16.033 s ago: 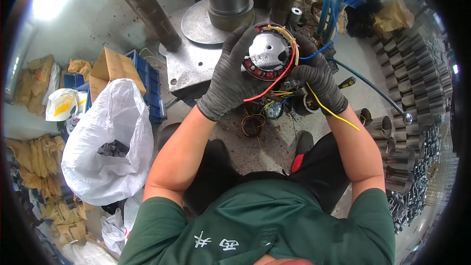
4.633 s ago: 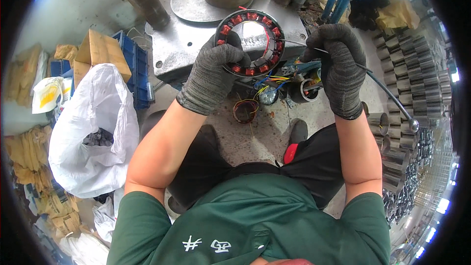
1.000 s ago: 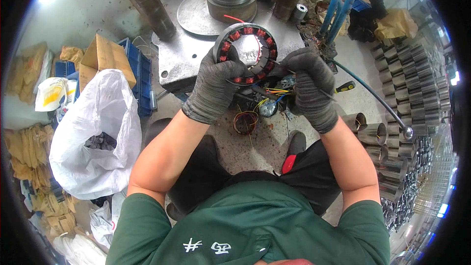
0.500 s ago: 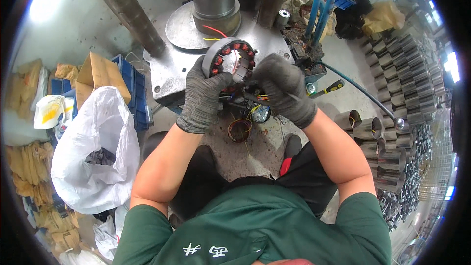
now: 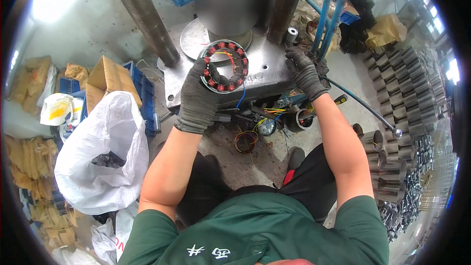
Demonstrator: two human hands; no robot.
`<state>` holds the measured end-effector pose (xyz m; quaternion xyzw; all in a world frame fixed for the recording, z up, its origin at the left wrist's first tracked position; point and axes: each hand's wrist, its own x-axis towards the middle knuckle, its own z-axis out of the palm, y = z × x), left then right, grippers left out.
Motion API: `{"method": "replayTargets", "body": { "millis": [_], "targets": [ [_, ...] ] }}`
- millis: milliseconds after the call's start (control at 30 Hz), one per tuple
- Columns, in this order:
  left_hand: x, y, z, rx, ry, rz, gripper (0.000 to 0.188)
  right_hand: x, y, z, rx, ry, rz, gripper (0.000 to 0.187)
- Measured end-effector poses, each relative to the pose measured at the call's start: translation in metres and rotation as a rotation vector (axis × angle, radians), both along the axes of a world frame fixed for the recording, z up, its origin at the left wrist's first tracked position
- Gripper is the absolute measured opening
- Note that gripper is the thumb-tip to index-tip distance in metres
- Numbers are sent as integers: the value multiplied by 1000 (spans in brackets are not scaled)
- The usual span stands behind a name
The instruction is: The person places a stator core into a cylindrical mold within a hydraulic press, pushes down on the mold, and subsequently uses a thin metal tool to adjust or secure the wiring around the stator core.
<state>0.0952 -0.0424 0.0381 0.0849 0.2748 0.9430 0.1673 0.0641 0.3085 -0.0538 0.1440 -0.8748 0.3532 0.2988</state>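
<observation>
Gloved in grey knit, my left hand point(image 5: 198, 99) grips a motor stator point(image 5: 224, 87) by its left side. The stator is a metal ring with red copper windings round its inside, turned to face me in front of the press plate. Red, yellow and blue lead wires point(image 5: 241, 97) come off it. My right hand point(image 5: 305, 74), in the same kind of glove, is apart from the stator, beside the plate's right end near the blue pipes. Its fingers reach forward, loosely bent, and no object shows in them.
A steel plate point(image 5: 255, 72) with thick columns point(image 5: 142, 17) and a round disc point(image 5: 190, 37) lies ahead. Below it hang a wire-filled ring point(image 5: 245, 142) and a screwdriver point(image 5: 340, 99). A white sack point(image 5: 98, 167) stands left; stacked metal cylinders point(image 5: 402, 83) stand right.
My right hand has left the stator and moved right. The stator, still in my left hand, has tilted so its wound face shows more fully. The view has shifted slightly.
</observation>
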Motion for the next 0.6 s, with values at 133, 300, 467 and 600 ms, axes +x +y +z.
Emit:
{"method": "replayTargets", "body": {
  "millis": [133,300,467,600],
  "targets": [
    [12,10,6,-251,192,55,37,-10,19,-29,-398,-231,141,35],
    [26,0,-2,-622,339,196,50,15,-21,23,628,-304,-151,80],
    [38,6,4,-669,381,170,46,36,-55,69,255,-267,49,99],
    [42,12,4,-683,414,69,47,82,-116,74,-482,-340,508,136]
  ]
}}
